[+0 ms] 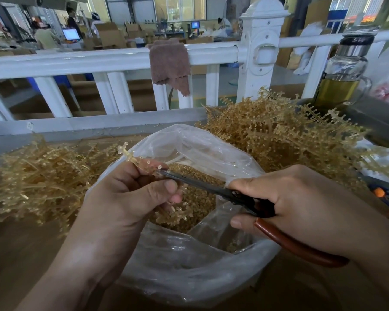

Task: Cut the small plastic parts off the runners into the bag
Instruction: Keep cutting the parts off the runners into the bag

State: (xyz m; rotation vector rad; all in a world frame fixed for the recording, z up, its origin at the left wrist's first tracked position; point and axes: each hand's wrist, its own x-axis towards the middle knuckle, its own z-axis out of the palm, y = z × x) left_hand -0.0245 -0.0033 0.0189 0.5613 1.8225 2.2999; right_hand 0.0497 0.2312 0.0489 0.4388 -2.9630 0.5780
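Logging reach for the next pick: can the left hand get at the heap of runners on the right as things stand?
Probably not freely. The left hand grips a runner, and the scissors in the right hand lie across the open bag between it and that heap.

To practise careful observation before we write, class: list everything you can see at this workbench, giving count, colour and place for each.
bag: one, clear plastic, centre, open under the hands.
cut parts: many, amber, inside the bag.
runner: one, amber, held over the bag.
scissors: one, black blades, reddish-brown handles, tips at the runner.
runner piles: two, amber, left and right of the bag.
cloth: one, brown, draped over the railing.
railing: one, white, behind the bench.
bottle: one, clear glass with yellowish liquid, far right.
left hand: one, grips the runner.
right hand: one, holds the scissors.
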